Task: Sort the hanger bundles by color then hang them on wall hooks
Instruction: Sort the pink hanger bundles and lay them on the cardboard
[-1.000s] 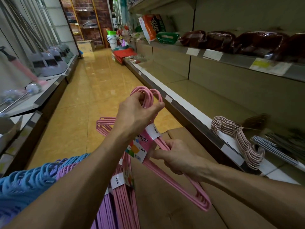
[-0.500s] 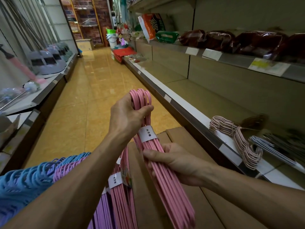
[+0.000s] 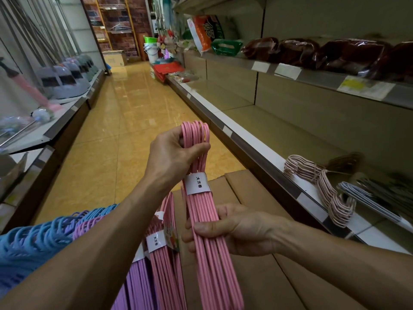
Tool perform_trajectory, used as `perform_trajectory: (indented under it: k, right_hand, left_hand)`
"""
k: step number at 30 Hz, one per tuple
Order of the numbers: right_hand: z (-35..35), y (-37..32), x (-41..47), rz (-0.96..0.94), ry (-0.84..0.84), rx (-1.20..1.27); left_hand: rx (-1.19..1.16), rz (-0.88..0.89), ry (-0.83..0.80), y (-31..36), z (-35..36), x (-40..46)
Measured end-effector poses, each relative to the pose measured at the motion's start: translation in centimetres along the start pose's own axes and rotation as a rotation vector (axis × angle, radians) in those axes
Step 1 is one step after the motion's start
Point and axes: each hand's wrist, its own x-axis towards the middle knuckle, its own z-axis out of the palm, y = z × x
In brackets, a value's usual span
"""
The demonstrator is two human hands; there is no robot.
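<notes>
— What was held in the shop aisle?

— A pink hanger bundle (image 3: 207, 220), bound by a white paper band (image 3: 197, 183), was held upright over the cardboard boxes (image 3: 257, 276). Its hooks were pinched at the top by the left hand (image 3: 172, 157), thumb across the front and fingers curled behind. Lower down, its bars were wrapped by the right hand (image 3: 232, 229), thumb laid over the front; both grips were closed on the bundle.

— And the other bundles?

— A second pink bundle (image 3: 165, 265) and a purple bundle (image 3: 136, 285) were seen just beside it at the boxes' left edge, partly hidden by the left forearm. Blue hangers (image 3: 29, 245) were massed at the lower left. On the lower shelf (image 3: 252, 139) to the right, near its front edge, a pale pink wire bundle (image 3: 321, 184) was laid, with a grey-blue bundle (image 3: 366, 202) beside it. Dark wrapped packages (image 3: 348, 54) were ranged along the upper shelf.
</notes>
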Motion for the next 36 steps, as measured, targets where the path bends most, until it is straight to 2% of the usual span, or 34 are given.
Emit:
perform_trajectory:
  k: [2, 5, 13, 20, 25, 36]
  right_hand:
    - [-0.1, 0.1, 0.2, -0.002, 0.039, -0.017]
    - [-0.6, 0.6, 0.7, -0.009, 0.086, -0.046]
    - [-2.8, 3.4, 2.6, 0.056, 0.211, -0.266]
    - [-5.0, 6.5, 5.8, 0.135, 0.266, -0.383]
    - [-6.1, 9.0, 8.2, 0.146, 0.345, -0.461]
    - [-6.8, 11.6, 11.5, 0.201, 0.330, -0.496]
  left_hand:
    - [-0.028, -0.060, -0.019, 0.4, -0.2, 0.1]
    - [0.050, -0.134, -0.030, 0.1, -0.7, 0.4]
    - [0.654, -0.149, -0.159, -2.8, -2.7, 0.0]
    - [0.610, -0.095, -0.350, -5.6, -4.3, 0.1]
    - [0.692, -0.127, -0.401, -8.0, -4.8, -0.3]
    - [0.802, -0.208, -0.471, -12.6, -5.8, -1.0]
